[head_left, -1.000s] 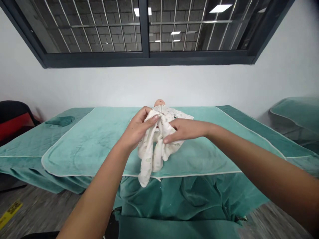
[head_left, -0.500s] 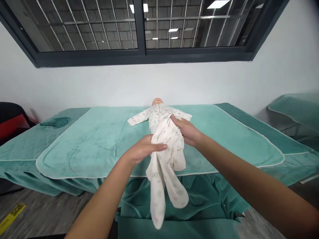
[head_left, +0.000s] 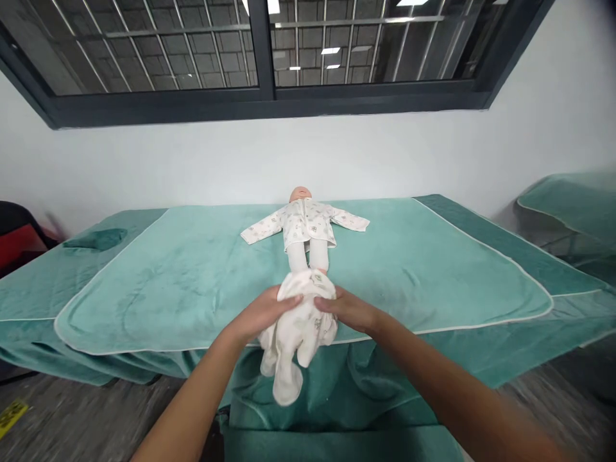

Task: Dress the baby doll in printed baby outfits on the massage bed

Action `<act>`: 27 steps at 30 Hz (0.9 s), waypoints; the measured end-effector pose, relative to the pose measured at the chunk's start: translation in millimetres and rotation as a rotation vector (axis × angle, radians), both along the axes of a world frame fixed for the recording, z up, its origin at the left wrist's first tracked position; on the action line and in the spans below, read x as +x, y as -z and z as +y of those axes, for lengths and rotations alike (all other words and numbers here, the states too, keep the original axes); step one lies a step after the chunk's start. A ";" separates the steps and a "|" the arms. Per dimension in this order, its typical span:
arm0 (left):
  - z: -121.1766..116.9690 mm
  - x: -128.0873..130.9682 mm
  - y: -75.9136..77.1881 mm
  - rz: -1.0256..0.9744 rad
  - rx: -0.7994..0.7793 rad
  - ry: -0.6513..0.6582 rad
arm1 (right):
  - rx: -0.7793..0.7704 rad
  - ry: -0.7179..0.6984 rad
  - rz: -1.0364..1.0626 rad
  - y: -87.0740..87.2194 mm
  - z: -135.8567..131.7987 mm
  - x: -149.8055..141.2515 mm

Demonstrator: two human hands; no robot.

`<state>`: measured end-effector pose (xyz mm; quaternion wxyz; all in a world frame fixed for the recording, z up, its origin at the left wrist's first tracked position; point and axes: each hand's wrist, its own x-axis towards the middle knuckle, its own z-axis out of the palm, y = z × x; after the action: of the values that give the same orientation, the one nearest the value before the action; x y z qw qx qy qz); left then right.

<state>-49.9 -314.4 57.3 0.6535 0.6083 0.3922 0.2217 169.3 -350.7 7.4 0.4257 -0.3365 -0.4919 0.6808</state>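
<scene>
A baby doll lies on its back on a teal towel, head toward the wall, wearing a white printed top, its legs bare. Both my hands grip a pair of white printed footed pants bunched at the doll's feet near the front edge of the bed. My left hand pinches the left side of the waistband. My right hand pinches the right side. The pants' legs hang over the edge.
The bed is covered in teal cloth, with a folded dark green cloth at its far left. A second teal-covered bed stands at the right. A black and red chair is at the left. Behind is a white wall with a dark-framed window.
The pants have come off the doll's body and down its legs toward me. Both hands moved from the doll's waist to its feet, leaving the legs bare.
</scene>
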 end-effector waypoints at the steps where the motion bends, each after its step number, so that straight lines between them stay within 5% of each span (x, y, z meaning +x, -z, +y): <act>1: -4.6 -6.9 0.7 0.058 -0.009 0.107 | -0.009 0.079 0.067 6.9 -6.1 1.7; 5: -22.6 -20.1 10.8 0.136 -0.130 0.366 | -0.143 0.239 0.239 43.1 -36.4 -2.2; 8: -29.1 -10.2 25.4 -0.023 -0.171 0.180 | -0.207 0.302 0.259 69.2 -56.2 -12.0; 11: -26.6 8.5 34.8 -0.166 -0.185 -0.075 | -0.184 0.176 0.143 82.6 -61.9 -12.2; 14: -15.7 27.7 31.3 -0.129 -0.082 -0.205 | -0.085 0.097 -0.036 75.3 -49.4 1.0; 18: 6.4 50.3 12.1 -0.045 0.099 -0.266 | 0.034 0.459 -0.259 51.8 -14.8 20.5; 21: 22.9 64.7 -2.7 0.034 0.168 -0.229 | -0.017 0.695 -0.428 45.1 10.7 26.1; 27: 47.1 73.5 -15.6 0.125 -0.007 -0.189 | -0.086 0.653 -0.301 50.9 37.8 28.4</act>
<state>23.6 -267.3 72.9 0.6060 0.5791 0.4884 0.2426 197.7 -312.9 -43.5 0.5289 -0.5901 -0.3867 0.4718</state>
